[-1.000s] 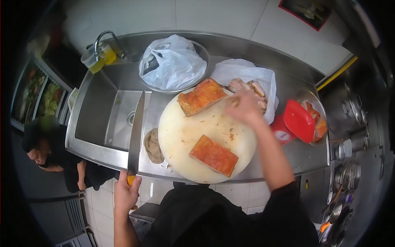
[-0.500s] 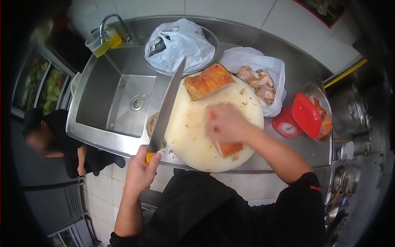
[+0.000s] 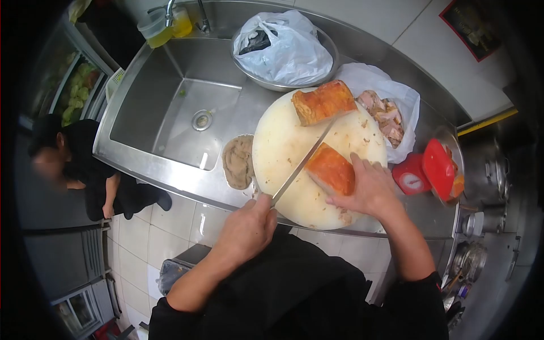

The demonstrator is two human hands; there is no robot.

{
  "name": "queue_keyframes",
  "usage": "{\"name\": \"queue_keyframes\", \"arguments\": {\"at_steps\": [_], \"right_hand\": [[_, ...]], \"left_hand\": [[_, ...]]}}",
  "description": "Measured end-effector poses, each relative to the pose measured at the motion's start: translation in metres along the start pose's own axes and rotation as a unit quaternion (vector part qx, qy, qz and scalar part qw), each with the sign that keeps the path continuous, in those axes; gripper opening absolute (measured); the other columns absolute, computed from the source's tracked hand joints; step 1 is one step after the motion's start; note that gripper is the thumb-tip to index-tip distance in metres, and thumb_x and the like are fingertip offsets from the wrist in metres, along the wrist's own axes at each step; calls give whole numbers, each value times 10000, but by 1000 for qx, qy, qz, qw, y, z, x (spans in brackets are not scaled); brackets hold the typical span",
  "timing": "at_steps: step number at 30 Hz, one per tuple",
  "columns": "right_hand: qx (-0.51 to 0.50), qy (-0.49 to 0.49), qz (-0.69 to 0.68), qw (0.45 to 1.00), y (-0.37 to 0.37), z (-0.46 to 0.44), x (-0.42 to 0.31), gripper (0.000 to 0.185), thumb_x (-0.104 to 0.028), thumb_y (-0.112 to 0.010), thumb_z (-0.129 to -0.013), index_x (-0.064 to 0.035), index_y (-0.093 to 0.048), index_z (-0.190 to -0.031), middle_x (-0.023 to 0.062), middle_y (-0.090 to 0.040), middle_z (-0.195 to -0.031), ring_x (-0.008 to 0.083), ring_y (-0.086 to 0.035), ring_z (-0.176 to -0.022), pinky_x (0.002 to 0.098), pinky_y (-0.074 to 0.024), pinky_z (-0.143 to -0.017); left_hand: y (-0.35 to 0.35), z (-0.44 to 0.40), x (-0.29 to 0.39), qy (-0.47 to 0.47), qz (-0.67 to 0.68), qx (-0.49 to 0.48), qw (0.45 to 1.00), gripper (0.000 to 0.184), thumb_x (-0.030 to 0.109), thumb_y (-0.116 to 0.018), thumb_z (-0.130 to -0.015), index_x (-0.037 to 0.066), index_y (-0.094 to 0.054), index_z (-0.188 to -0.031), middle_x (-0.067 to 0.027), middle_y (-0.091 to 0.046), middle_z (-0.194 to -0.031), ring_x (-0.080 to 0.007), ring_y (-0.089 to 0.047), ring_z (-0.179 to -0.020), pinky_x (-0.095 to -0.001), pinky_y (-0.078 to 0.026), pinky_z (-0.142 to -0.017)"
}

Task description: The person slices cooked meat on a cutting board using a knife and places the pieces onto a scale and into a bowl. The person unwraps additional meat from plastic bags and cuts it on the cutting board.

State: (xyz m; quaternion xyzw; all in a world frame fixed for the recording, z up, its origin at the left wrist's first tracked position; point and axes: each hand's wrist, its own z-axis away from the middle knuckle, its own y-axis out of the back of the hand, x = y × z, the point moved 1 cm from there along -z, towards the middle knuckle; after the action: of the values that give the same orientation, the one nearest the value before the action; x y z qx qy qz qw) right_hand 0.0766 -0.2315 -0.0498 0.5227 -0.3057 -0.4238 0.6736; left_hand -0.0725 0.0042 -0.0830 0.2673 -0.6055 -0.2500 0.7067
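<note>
My left hand [image 3: 246, 229] is wrapped round the handle of a large knife [image 3: 303, 161], its blade slanting up across the round white chopping board [image 3: 277, 136]. The edge lies along the left side of a piece of roast pork [image 3: 331, 169] with orange-brown skin; whether it touches the meat I cannot tell. My right hand [image 3: 371, 187] grips that piece from the right, thumb at the near side and fingers at the far side. A second, larger slab of roast pork [image 3: 324, 103] rests at the back of the board, near the blade's tip.
Behind the board, a white plastic bag [image 3: 411, 105] holds chopped meat. A red scale [image 3: 411, 175] stands at the right. A bagged bowl [image 3: 283, 51] sits beside the sink [image 3: 170, 119]. Left of the board lies a brown cloth [image 3: 238, 161]. Another person [image 3: 85, 164] is at the far left.
My left hand has brought the knife rightward and lower over the board. The pork piece has been turned, and my right hand has moved from its top to its right side. The view has shifted.
</note>
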Motion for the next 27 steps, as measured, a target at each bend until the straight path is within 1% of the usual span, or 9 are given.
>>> {"name": "queue_keyframes", "arguments": {"at_steps": [1, 7, 8, 11, 14, 16, 19, 24, 27], "right_hand": [[70, 26, 13, 997, -6, 0, 0, 905, -613, -764, -717, 3, -516, -1331, 228, -650, -1169, 402, -659, -1041, 482, -529, -894], [-17, -48, -110, 993, -14, -33, -7, 800, -625, -755, -735, 22, -576, -1170, 247, -671, -1102, 399, -643, -1052, 457, -498, -926], [122, -7, -64, 990, -16, -31, -9, 584, -460, -727, -824, 10, -590, -1143, 226, -662, -1088, 395, -628, -1063, 455, -498, -912], [252, 48, -32, 966, -6, -11, -1, 437, -291, -734, -836, -4, -599, -1136, 206, -640, -1085, 392, -618, -1047, 456, -505, -881], [-39, 176, -125, 976, -32, 39, 21, 453, -193, -772, -791, -36, -603, -1181, 171, -588, -1187, 353, -567, -1094, 443, -515, -921], [1, 209, -74, 975, -41, 63, 11, 410, -148, -737, -809, -47, -606, -1185, 157, -572, -1217, 337, -551, -1113, 441, -517, -938], [42, 220, -65, 973, -73, 83, 21, 381, -90, -709, -810, -59, -604, -1175, 139, -553, -1225, 317, -541, -1123, 441, -520, -939], [35, 210, -182, 960, -88, 94, 49, 292, -24, -672, -803, -57, -616, -1087, 116, -565, -1104, 324, -563, -1056, 434, -528, -865], [167, 174, -244, 939, -64, 66, 79, 205, -8, -647, -816, -48, -626, -1016, 123, -575, -1012, 344, -579, -1003, 436, -523, -838]], "left_hand": [[-1, -1, 0, 1, -2, -7, 1000, 197, 123, -643, -936, 29, -489, -1012, -255, -651, -866, -487, -635, -822, -527, -507, -693], [0, 3, -11, -10, 27, -21, 999, 197, 136, -602, -957, 31, -471, -1059, -280, -647, -885, -503, -635, -802, -578, -506, -699], [1, 5, -14, -5, 32, -16, 999, 210, 138, -625, -948, 23, -487, -1057, -282, -644, -895, -508, -629, -819, -570, -502, -700], [9, 13, -18, 9, 28, 7, 1000, 187, 117, -642, -955, 11, -500, -1015, -237, -647, -756, -423, -667, -670, -462, -511, -590], [12, 23, -35, 23, 50, 12, 998, 151, 96, -616, -982, -7, -535, -1056, -165, -652, -708, -265, -695, -583, -363, -528, -542], [16, 27, -38, 31, 74, 17, 997, 159, 88, -612, -989, -21, -550, -1087, -131, -648, -698, -210, -689, -570, -328, -530, -529], [18, 27, -41, 80, 102, 12, 992, 201, 128, -657, -945, 21, -574, -1093, -244, -671, -818, -484, -648, -800, -500, -509, -665], [18, 24, -33, 104, 128, 13, 986, 185, 131, -641, -977, -12, -575, -1073, -151, -672, -691, -244, -704, -564, -362, -541, -546], [15, 25, -32, 117, 119, 18, 986, 181, 127, -635, -980, -13, -573, -1077, -155, -672, -692, -248, -705, -569, -359, -541, -551]]}}
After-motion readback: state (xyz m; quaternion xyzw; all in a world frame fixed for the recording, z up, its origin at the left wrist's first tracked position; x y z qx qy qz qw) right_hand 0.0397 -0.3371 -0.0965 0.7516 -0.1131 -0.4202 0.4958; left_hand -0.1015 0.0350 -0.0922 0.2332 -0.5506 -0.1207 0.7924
